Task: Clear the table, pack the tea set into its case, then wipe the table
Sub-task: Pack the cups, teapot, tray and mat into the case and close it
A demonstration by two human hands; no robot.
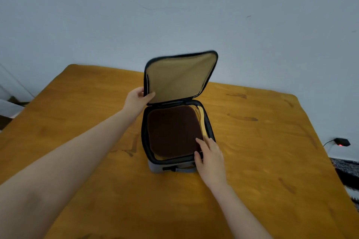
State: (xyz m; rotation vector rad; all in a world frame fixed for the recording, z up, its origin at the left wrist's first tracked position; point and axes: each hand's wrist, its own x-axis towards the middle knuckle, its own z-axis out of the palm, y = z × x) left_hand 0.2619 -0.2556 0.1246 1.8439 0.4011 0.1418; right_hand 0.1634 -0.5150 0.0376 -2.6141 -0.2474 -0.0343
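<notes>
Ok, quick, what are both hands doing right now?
Left hand: gripping the edge of the lid.
Right hand: open, fingers resting on the brown pad in the case.

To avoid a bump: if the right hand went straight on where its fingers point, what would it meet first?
The right hand seems to touch the brown pad inside the case. Beyond it, the line probably ends at the raised lid near its hinge; depth is unclear.

Your surface (252, 161) is smooth orange-stained wood with dark knots and a faint sheen. The case (157, 168) has grey cloth outside, its lid (178, 77) a matt tan cloth lining, and a brown plush pad (172, 130) inside.
</notes>
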